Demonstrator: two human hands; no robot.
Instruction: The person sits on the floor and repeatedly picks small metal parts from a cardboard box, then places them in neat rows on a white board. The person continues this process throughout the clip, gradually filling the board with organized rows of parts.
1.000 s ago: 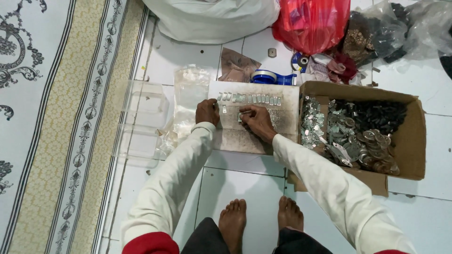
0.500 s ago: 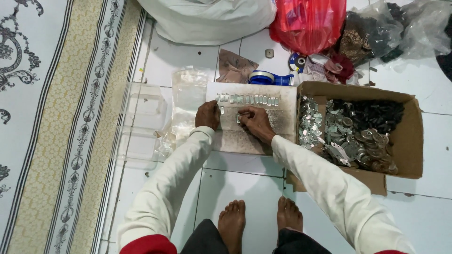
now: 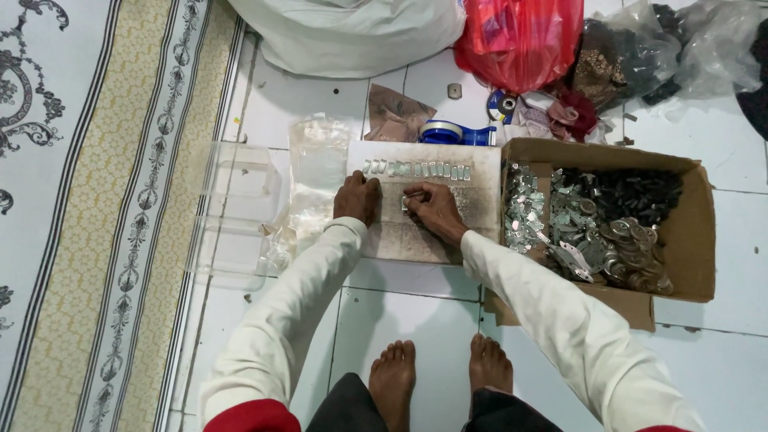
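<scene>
The person crouched on the tiled floor (image 3: 400, 312) over a flat grey board (image 3: 480, 208). The right hand (image 3: 432, 210) pinched a small metal piece (image 3: 406, 200) between thumb and fingertips near the board's middle. The left hand (image 3: 357, 198) lay curled on the board's left edge, and whether it held anything could not be told. A row of small metal pieces (image 3: 416, 169) ran along the board's far side. Just to the right stood an open cardboard box (image 3: 692, 240) heaped with metal parts. A nudge of the board by either hand could likely scatter the row. The pinched piece, being tiny, could slip and get lost among the clear plastic bags (image 3: 316, 188) to the left.
</scene>
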